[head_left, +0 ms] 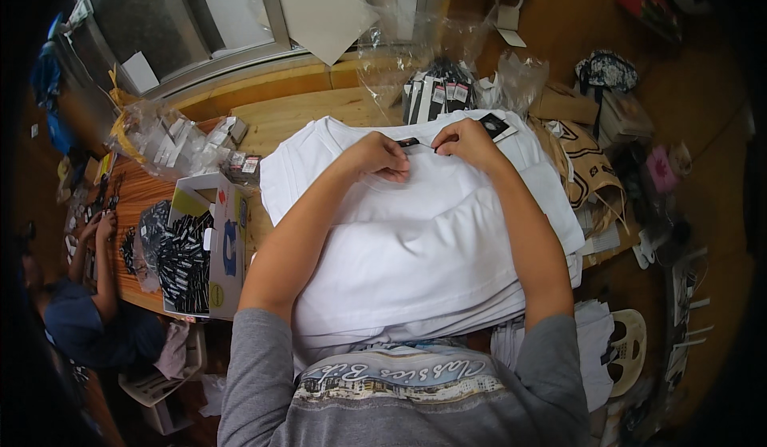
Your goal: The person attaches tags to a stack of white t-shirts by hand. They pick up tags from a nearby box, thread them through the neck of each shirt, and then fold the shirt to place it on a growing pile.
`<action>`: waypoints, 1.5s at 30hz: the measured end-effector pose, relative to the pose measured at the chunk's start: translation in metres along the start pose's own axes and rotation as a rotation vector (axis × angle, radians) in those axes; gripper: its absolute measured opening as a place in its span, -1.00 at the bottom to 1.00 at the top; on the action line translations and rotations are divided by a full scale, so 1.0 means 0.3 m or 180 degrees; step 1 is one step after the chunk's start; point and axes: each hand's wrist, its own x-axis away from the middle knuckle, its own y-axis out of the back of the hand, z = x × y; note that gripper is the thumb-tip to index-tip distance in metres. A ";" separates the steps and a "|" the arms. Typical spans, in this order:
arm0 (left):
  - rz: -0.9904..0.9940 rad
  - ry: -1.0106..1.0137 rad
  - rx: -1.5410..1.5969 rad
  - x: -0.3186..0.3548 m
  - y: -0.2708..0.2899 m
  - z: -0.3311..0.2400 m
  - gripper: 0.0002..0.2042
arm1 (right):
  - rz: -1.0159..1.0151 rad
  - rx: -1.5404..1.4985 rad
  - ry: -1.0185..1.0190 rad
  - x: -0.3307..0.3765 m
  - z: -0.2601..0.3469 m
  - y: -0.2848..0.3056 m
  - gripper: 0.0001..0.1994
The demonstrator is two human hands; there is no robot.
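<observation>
A white T-shirt lies spread on top of a stack of white shirts in front of me. My left hand is closed at the left side of its neckline, fingers curled beside a small dark neck label. On the other side, my right hand pinches the collar edge between thumb and fingers. Next to its knuckles lies a black-and-white hang tag, on the stack. The fingertips of both hands are partly hidden by the cloth.
Left of the shirts stands an open carton beside a heap of black tags. Plastic bags and a bundle of tags sit at the table's far side. A co-worker sits at far left. A beige plastic stool stands at lower right.
</observation>
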 end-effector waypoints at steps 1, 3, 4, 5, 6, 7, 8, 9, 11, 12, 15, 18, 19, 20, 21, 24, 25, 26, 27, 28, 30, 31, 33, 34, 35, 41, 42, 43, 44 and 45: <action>-0.0003 -0.0017 0.0142 0.006 -0.021 -0.010 -0.92 | 0.0106 -0.0354 -0.0105 0.008 0.022 -0.002 -0.80; -0.0051 -0.0080 0.0550 0.005 -0.041 -0.017 -0.92 | 0.0180 -0.0859 -0.0260 0.026 0.033 -0.011 -0.82; -0.0114 -0.0131 0.0820 0.002 -0.044 -0.019 -0.92 | 0.0160 -0.1007 -0.0294 0.030 0.030 -0.016 -0.82; -0.0176 -0.0179 0.1085 0.000 -0.045 -0.020 -0.92 | 0.0138 -0.1160 -0.0327 0.033 0.029 -0.020 -0.83; -0.0218 -0.0244 0.1088 0.000 -0.047 -0.020 -0.92 | 0.0127 -0.1122 -0.0317 0.035 0.029 -0.025 -0.83; -0.0259 -0.0311 0.1091 -0.001 -0.049 -0.019 -0.92 | 0.0107 -0.1149 -0.0237 0.037 0.028 -0.031 -0.83; -0.0304 -0.0375 0.1093 -0.003 -0.050 -0.018 -0.93 | 0.0090 -0.1178 -0.0156 0.036 0.027 -0.040 -0.84; -0.0366 -0.0446 0.1119 -0.001 -0.054 -0.021 -0.93 | 0.0074 -0.1206 -0.0075 0.035 0.028 -0.047 -0.84; -0.0491 -0.0588 0.1172 0.004 -0.068 -0.029 -0.92 | 0.0063 -0.1238 -0.0076 0.037 0.041 -0.059 -0.84; -0.0551 -0.0571 0.1126 0.002 -0.070 -0.030 -0.92 | 0.0059 -0.1255 -0.0077 0.038 0.044 -0.062 -0.84; -0.0680 -0.0570 0.1024 -0.003 -0.071 -0.030 -0.91 | 0.0066 -0.1313 -0.0079 0.037 0.038 -0.064 -0.81; -0.0679 -0.0691 0.1037 -0.010 -0.072 -0.021 -0.89 | 0.0016 -0.1377 -0.0020 0.040 0.054 -0.065 -0.79; -0.0658 -0.0735 0.1069 -0.013 -0.072 -0.017 -0.89 | -0.0018 -0.1441 -0.0005 0.039 0.051 -0.067 -0.79; -0.0635 -0.0782 0.1101 -0.015 -0.072 -0.014 -0.89 | -0.0053 -0.1504 0.0009 0.037 0.048 -0.069 -0.79; -0.0657 -0.0828 0.1102 -0.015 -0.073 -0.015 -0.88 | -0.0089 -0.1566 0.0024 0.036 0.046 -0.071 -0.78; -0.0739 -0.0953 0.1063 -0.014 -0.082 -0.018 -0.86 | -0.0137 -0.1648 -0.0083 0.037 0.053 -0.074 -0.79; -0.0773 -0.0986 0.1022 -0.014 -0.085 -0.017 -0.86 | -0.0177 -0.1631 -0.0063 0.036 0.052 -0.078 -0.78; -0.0805 -0.1019 0.0980 -0.013 -0.089 -0.018 -0.86 | -0.0218 -0.1613 -0.0044 0.035 0.051 -0.082 -0.78; -0.0842 -0.0974 0.0877 -0.013 -0.091 -0.019 -0.85 | -0.0260 -0.1594 -0.0025 0.035 0.051 -0.086 -0.78; -0.0878 -0.0928 0.0774 -0.014 -0.092 -0.021 -0.85 | -0.0321 -0.1542 -0.0030 0.035 0.054 -0.092 -0.78; -0.0880 -0.0812 0.0680 -0.012 -0.091 -0.020 -0.85 | -0.0443 -0.1439 -0.0035 0.037 0.060 -0.106 -0.77; -0.0845 -0.0740 0.0691 -0.008 -0.087 -0.018 -0.84 | -0.0473 -0.1487 -0.0026 0.039 0.059 -0.113 -0.77; -0.0768 -0.0681 0.0511 -0.008 -0.078 -0.012 -0.84 | -0.0537 -0.1575 -0.0011 0.042 0.052 -0.127 -0.76; -0.0729 -0.0691 0.0317 -0.016 -0.072 -0.006 -0.83 | -0.0591 -0.1417 0.0036 0.041 0.051 -0.132 -0.76; -0.0685 -0.0700 0.0127 -0.020 -0.069 -0.001 -0.83 | -0.0646 -0.1256 0.0078 0.040 0.049 -0.137 -0.75; -0.0164 -0.0401 0.0537 -0.018 -0.042 0.011 -0.90 | -0.0721 -0.0881 0.0202 0.048 0.053 -0.135 -0.77; -0.0111 -0.0323 0.0789 -0.020 -0.034 0.010 -0.90 | -0.0690 -0.0855 0.0211 0.051 0.058 -0.132 -0.77; -0.0058 -0.0244 0.1041 -0.023 -0.026 0.009 -0.90 | -0.0670 -0.0906 0.0250 0.050 0.058 -0.129 -0.77; -0.0006 -0.0163 0.1293 -0.025 -0.019 0.010 -0.89 | -0.0646 -0.0958 0.0289 0.049 0.056 -0.127 -0.78; 0.0071 -0.0136 0.1291 -0.028 -0.014 0.013 -0.89 | -0.0623 -0.1010 0.0329 0.048 0.055 -0.125 -0.78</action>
